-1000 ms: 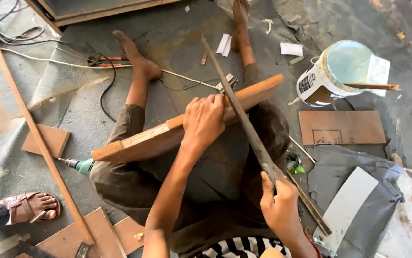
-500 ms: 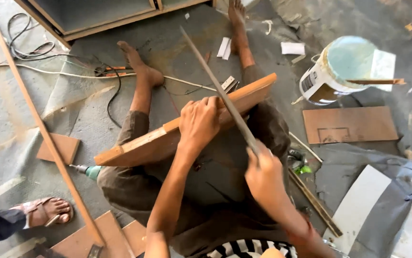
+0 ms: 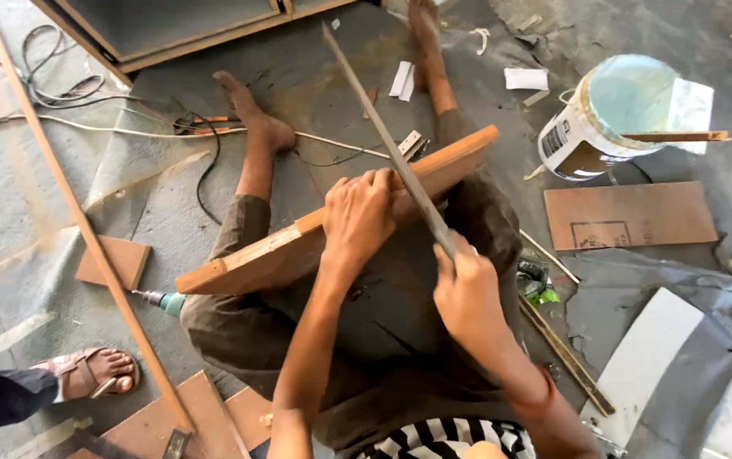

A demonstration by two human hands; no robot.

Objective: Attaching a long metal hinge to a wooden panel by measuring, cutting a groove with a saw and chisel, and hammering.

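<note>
left hand (image 3: 359, 214) pressed flat, right hand (image 3: 469, 293) fisted closed.

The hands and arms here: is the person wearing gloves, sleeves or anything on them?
No gloves and no sleeves show: the left hand and the right hand are bare, and so are both forearms. The only thing worn on them is an orange-red band around the right wrist. Near the elbows, a black-and-white striped shirt shows.
</note>
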